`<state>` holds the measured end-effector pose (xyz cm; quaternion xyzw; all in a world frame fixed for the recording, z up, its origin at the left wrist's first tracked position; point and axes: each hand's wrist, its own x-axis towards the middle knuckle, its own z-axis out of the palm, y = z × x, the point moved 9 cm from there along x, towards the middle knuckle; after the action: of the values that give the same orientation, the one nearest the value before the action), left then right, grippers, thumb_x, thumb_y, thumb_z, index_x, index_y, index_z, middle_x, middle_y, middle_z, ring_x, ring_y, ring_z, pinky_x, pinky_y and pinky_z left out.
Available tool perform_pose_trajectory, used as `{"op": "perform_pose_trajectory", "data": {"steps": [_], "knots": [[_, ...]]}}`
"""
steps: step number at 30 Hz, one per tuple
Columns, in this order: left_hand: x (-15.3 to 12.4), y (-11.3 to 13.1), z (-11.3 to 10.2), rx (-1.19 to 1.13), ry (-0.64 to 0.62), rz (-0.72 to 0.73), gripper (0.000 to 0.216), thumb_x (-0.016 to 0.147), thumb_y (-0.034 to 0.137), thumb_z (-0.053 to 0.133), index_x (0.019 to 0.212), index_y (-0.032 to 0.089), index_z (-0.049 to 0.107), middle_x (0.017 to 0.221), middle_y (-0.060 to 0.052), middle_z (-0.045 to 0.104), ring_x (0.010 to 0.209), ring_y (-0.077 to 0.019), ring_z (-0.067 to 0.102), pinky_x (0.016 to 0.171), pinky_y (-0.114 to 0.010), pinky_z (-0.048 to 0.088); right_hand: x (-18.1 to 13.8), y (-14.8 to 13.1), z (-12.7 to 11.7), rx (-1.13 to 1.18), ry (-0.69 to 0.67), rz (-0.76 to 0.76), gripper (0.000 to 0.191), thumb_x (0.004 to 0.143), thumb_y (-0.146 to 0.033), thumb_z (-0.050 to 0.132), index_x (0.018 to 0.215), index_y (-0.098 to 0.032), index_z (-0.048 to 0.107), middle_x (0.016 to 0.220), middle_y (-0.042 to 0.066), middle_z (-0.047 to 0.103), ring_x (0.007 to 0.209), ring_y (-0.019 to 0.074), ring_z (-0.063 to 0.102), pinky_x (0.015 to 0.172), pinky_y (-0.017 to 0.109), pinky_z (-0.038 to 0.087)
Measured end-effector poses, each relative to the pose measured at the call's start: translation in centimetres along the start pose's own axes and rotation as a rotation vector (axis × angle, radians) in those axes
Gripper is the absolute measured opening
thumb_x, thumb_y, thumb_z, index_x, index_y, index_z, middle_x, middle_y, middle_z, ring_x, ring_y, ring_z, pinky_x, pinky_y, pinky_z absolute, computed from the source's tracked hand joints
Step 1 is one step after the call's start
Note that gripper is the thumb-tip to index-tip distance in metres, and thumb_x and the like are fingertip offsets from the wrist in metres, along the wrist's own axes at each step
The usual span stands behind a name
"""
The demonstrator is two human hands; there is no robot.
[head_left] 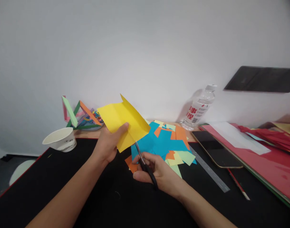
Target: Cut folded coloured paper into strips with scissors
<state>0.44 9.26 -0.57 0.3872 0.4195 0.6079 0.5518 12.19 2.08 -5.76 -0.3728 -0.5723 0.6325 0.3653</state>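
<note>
My left hand (109, 141) pinches a creased sheet of yellow paper (122, 117), thumb on its near face and fingers behind. One flap of the sheet stands up along its right side. My right hand (154, 169) is closed round the black handles of a pair of scissors (145, 166). The scissors' blades reach the lower edge of the yellow paper. Behind and below my right hand lies a heap of cut paper: a large blue piece (164, 141), with orange, pale yellow and light green scraps around it.
A paper bowl (60, 139) sits at the left, near folded paper strips (70, 110). Rightward are a water bottle (199, 109), a ruler (210, 169), a phone (216, 148), a red pencil (238, 183) and stacked red paper (266, 161). A wall closes off the back.
</note>
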Motion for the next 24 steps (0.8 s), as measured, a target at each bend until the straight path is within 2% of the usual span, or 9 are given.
{"op": "perform_pose_trajectory", "data": {"steps": [4, 9, 17, 24], "knots": [[-0.17, -0.02, 0.19, 0.036, -0.017, 0.009, 0.032, 0.061, 0.022, 0.08, 0.089, 0.012, 0.068, 0.096, -0.011, 0.073, 0.078, -0.0234, 0.07, 0.066, -0.031, 0.058, -0.03, 0.12, -0.12, 0.022, 0.017, 0.009, 0.051, 0.065, -0.052, 0.078, 0.092, -0.014, 0.057, 0.064, -0.006, 0.044, 0.058, 0.009, 0.039, 0.053, 0.023, 0.03], [-0.51, -0.37, 0.89, 0.108, -0.087, -0.019, 0.043, 0.061, 0.024, 0.081, 0.099, 0.013, 0.066, 0.085, -0.009, 0.074, 0.065, -0.0201, 0.068, 0.062, -0.031, 0.057, -0.07, 0.08, 0.04, 0.085, 0.003, 0.028, 0.052, 0.065, -0.053, 0.078, 0.094, -0.015, 0.058, 0.065, -0.006, 0.046, 0.058, 0.0089, 0.04, 0.055, 0.024, 0.03], [-0.71, -0.31, 0.98, 0.136, -0.083, -0.048, 0.043, 0.061, 0.024, 0.08, 0.1, 0.012, 0.065, 0.078, -0.008, 0.073, 0.06, -0.0198, 0.067, 0.059, -0.032, 0.056, -0.03, -0.17, 0.26, 0.107, -0.006, 0.04, 0.054, 0.06, -0.053, 0.081, 0.089, -0.015, 0.056, 0.067, -0.005, 0.047, 0.058, 0.0085, 0.039, 0.056, 0.024, 0.029], [-0.86, -0.3, 1.0, 0.14, -0.088, -0.06, 0.043, 0.063, 0.023, 0.079, 0.102, 0.013, 0.065, 0.074, -0.007, 0.073, 0.055, -0.0188, 0.065, 0.057, -0.032, 0.056, -0.15, 0.09, 0.21, 0.098, 0.005, 0.044, 0.049, 0.063, -0.052, 0.079, 0.089, -0.017, 0.055, 0.066, -0.005, 0.047, 0.059, 0.0101, 0.039, 0.056, 0.025, 0.029]]}}
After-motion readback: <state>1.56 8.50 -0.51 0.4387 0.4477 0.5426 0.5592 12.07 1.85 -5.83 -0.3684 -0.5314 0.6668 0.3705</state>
